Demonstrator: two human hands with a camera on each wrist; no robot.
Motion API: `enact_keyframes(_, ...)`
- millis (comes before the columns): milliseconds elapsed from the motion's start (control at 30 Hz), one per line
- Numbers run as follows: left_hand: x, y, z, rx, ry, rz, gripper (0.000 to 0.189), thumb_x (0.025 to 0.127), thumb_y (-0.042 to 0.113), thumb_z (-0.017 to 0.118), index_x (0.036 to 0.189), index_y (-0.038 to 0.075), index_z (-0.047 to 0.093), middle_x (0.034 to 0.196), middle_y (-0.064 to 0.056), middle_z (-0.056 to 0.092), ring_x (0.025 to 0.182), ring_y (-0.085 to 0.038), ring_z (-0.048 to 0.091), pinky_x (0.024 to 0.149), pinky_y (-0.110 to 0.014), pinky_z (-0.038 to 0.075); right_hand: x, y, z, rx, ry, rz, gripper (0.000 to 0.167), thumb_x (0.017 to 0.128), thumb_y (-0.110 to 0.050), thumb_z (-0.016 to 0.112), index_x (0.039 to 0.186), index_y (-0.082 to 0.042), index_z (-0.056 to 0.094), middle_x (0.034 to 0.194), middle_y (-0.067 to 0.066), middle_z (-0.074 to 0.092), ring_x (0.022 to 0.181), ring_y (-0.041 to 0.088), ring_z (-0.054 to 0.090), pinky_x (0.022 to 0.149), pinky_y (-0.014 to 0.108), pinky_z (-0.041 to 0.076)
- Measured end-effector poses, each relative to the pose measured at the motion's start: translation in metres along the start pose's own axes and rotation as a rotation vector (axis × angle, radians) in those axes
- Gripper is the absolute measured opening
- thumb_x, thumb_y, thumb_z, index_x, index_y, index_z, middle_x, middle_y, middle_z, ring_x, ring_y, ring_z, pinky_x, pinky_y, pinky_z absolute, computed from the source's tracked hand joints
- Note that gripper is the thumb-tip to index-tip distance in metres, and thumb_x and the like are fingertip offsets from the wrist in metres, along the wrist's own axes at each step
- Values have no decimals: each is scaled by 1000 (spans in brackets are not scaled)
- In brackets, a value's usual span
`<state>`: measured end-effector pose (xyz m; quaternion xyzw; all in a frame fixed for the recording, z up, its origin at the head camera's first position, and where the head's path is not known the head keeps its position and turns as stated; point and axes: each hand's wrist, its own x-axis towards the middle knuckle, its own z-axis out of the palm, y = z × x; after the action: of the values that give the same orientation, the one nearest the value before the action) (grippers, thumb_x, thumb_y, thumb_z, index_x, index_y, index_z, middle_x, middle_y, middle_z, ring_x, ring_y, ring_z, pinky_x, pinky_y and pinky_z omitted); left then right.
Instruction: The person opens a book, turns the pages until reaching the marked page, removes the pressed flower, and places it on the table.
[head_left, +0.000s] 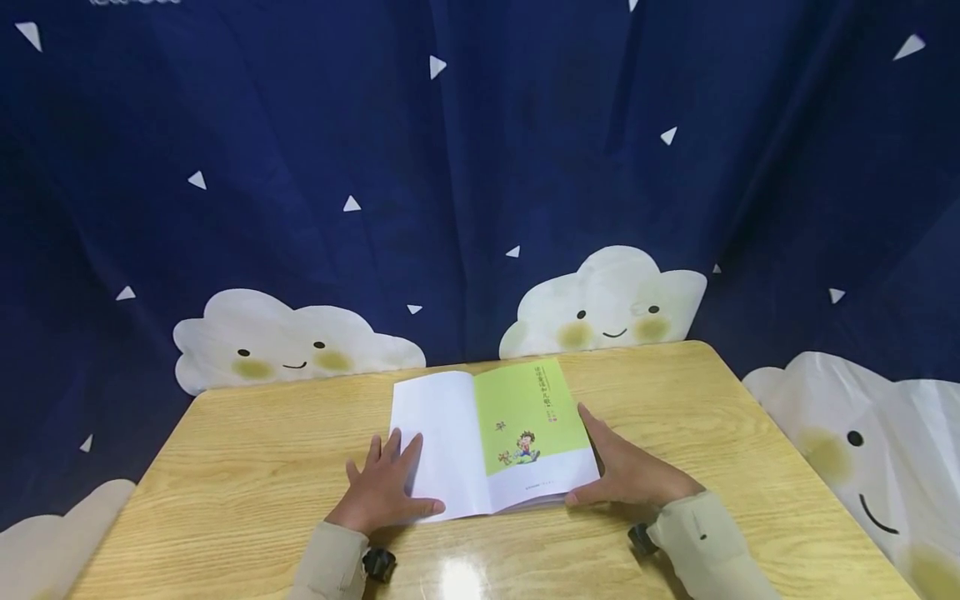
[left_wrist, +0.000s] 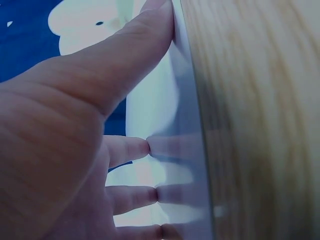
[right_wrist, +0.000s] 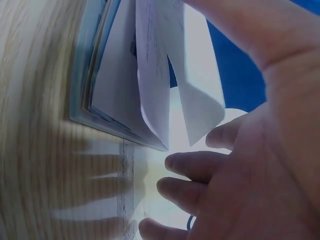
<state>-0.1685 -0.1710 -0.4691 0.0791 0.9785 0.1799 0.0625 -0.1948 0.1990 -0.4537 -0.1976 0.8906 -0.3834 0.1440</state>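
Note:
An open book (head_left: 442, 450) lies on the wooden table, with a blank white left page and a green-and-white title page (head_left: 532, 425) showing a small cartoon child. My left hand (head_left: 382, 487) rests on the outer lower part of the blank page, fingers spread; in the left wrist view its fingertips (left_wrist: 135, 150) touch the white sheet. At the book's right edge is my right hand (head_left: 637, 471), thumb by the lower corner and fingers extended along the side. Seen from the right wrist, several loose pages (right_wrist: 155, 75) fan apart beside its straight fingers (right_wrist: 195, 167).
The wooden table (head_left: 270, 467) extends around the book, its far edge just behind it. A dark blue curtain (head_left: 480, 167) with smiling clouds and white triangles hangs behind and beside the table. Each wrist wears a small black device (head_left: 378, 564).

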Motion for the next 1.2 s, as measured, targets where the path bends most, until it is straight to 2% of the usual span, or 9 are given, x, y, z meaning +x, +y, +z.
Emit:
enact_keyframes(167,1,0,1,6,8,-1,110,64,71,73,150,14,36,155,-25,23,140,-54,14,96,-82,10,-1,0,-2,2,10,-15,135,64,-51,86,155,-7,-4,160,19,4,145,37,10,113,59,14)
enact_keyframes(400,1,-1,1,3,14,-3,111,63,71,73,150,14,36,155,-25,23,140,-54,13,97,-82,9,2,-3,-2,60,51,-118,123,66,-47,87,156,-22,8,160,4,15,144,25,20,113,56,16)
enact_keyframes(567,1,-1,2,-4,5,-5,112,63,72,73,150,13,35,155,-25,22,140,-53,13,96,-82,9,2,-8,0,11,83,-96,109,67,-54,83,154,-26,21,156,1,26,141,26,28,111,60,20)
enact_keyframes(733,1,-2,3,-11,-3,-4,112,63,73,73,150,14,35,155,-25,23,140,-53,13,97,-81,9,3,-11,3,-54,104,-92,102,70,-61,77,153,-24,28,159,7,22,144,31,20,111,61,20)
enact_keyframes(833,0,-2,3,-3,-8,-5,112,63,74,72,150,14,35,155,-24,23,140,-53,13,97,-81,9,3,-11,6,-77,122,-123,97,72,-63,74,151,-26,32,158,11,22,144,34,19,110,62,21)
enact_keyframes(1000,-1,-1,3,9,-12,-11,112,62,73,72,150,15,36,155,-23,24,140,-53,14,97,-82,9,6,-11,12,-56,129,-239,84,77,-58,73,149,-36,34,158,6,23,144,34,19,110,64,17)
enact_keyframes(1133,-1,2,3,11,-7,-8,111,63,73,73,150,15,37,155,-23,24,140,-53,13,96,-82,9,10,-13,16,-52,123,-290,86,79,-56,72,151,-39,27,158,-2,24,145,29,20,109,68,12)
enact_keyframes(1200,-2,3,3,14,1,1,110,63,73,73,149,14,38,154,-23,25,139,-54,14,95,-83,10,11,-15,17,-40,109,-297,87,79,-55,72,151,-39,26,155,-8,31,143,23,26,110,65,15)
